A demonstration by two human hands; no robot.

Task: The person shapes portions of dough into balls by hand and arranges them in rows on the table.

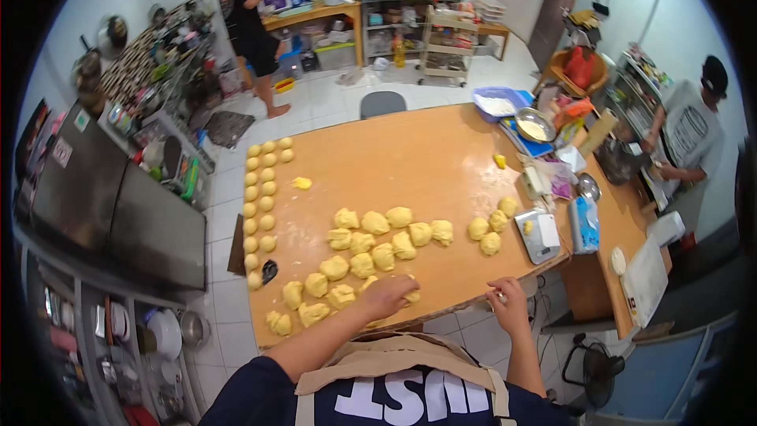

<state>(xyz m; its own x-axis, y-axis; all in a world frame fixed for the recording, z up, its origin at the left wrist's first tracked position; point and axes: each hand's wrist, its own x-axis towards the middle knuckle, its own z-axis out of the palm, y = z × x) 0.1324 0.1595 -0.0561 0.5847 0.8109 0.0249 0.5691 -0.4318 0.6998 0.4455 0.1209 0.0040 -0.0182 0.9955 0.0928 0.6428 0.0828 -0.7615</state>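
The left hand (pixel 388 294) closes its fingers over a pale yellow dough lump (pixel 411 297) at the near edge of the wooden surface (pixel 410 162); it could slip off. The right hand (pixel 505 305) rests empty, fingers loosely curled.

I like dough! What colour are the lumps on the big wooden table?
The rough dough lumps are pale yellow, clearest in the head view.
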